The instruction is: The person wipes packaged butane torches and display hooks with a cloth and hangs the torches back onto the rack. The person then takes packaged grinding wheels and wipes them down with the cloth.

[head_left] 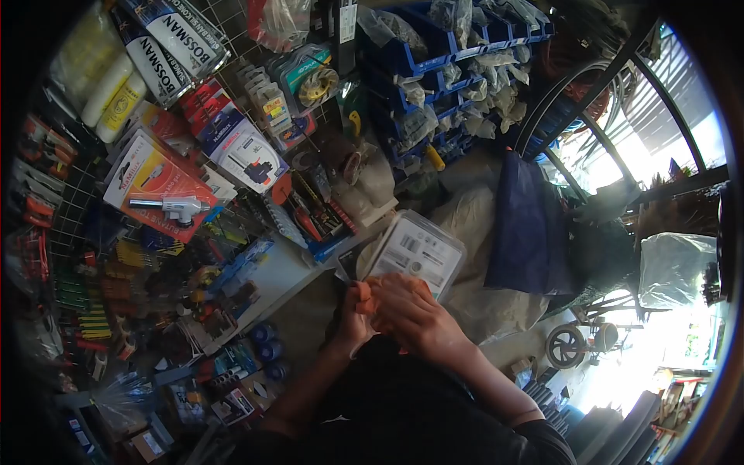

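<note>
Both hands meet in front of the chest, near the middle of the view. My left hand (358, 320) has its fingers closed round a small orange thing (363, 297). Over and against it lies my right hand (411, 311), fingers bent together; what its fingertips grip, if anything, is hidden. Just beyond the hands is a clear plastic package (418, 252) with a white printed label and barcodes, its lower edge behind the fingers.
Hanging tool packs (167, 186) fill the wall at left. Blue bins (434, 58) with bagged parts stand ahead. A tray of tools (314, 213) sits on the counter. At right are a dark blue bag (523, 225), a metal frame and a wheel (565, 346).
</note>
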